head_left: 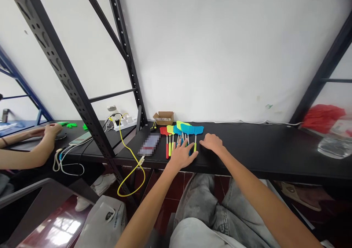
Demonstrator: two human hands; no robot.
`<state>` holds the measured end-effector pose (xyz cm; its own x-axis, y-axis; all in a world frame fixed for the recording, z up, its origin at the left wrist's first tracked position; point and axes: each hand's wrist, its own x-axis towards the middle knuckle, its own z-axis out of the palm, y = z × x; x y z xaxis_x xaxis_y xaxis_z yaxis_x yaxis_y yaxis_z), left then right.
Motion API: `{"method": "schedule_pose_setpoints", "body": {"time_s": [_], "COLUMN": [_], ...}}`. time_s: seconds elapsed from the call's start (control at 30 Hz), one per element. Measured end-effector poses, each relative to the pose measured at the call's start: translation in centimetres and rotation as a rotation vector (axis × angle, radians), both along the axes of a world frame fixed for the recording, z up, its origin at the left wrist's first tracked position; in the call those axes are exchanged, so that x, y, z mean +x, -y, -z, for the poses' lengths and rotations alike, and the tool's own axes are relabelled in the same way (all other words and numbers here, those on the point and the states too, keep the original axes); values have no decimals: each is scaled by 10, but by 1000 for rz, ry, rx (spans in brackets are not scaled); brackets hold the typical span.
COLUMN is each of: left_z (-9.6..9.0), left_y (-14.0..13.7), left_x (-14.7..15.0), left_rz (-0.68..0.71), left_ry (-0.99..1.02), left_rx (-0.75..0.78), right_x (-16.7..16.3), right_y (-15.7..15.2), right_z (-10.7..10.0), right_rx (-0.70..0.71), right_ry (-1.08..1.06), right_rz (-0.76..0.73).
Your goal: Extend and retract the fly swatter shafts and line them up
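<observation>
Swatters (pixel 186 128) are laid in a row toward the tabletop's (pixel 255 141) left edge, handles (pixel 167 151) frontward; arrangement judged partial: handles roughly lined up, heads (pixel 196 130) overlapped. Left hand (pixel 180 155) is splayed across handles, apparently gripping none; right hand (pixel 213 142) is curled beside them, contents hidden

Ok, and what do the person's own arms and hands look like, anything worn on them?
Both forearms are bare as far as they show: no sleeves, watch or bracelet. The left hand is ungloved, with what looks like a thin ring on one finger. The right hand is ungloved too, with no ring visible.
</observation>
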<state>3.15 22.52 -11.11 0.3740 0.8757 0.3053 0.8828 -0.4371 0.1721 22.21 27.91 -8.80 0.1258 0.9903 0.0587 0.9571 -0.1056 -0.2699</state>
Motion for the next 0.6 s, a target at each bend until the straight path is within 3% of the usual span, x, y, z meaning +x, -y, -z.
{"method": "schedule_pose_setpoints", "body": {"time_s": [0.33, 0.47, 0.6], "left_z": [1, 1, -9], "left_y": [-1, -3, -1], "left_x": [-6, -13, -4], "left_rz": [5, -9, -11], "left_ry": [-63, -72, 0], "left_rx": [4, -5, 46], "right_x": [-28, -10, 18], "right_y": [-28, -29, -11], "right_z": [-1, 6, 11], "right_rx": [-26, -75, -24], "right_ry": [-288, -644, -887], "right_rz": [30, -19, -88]}}
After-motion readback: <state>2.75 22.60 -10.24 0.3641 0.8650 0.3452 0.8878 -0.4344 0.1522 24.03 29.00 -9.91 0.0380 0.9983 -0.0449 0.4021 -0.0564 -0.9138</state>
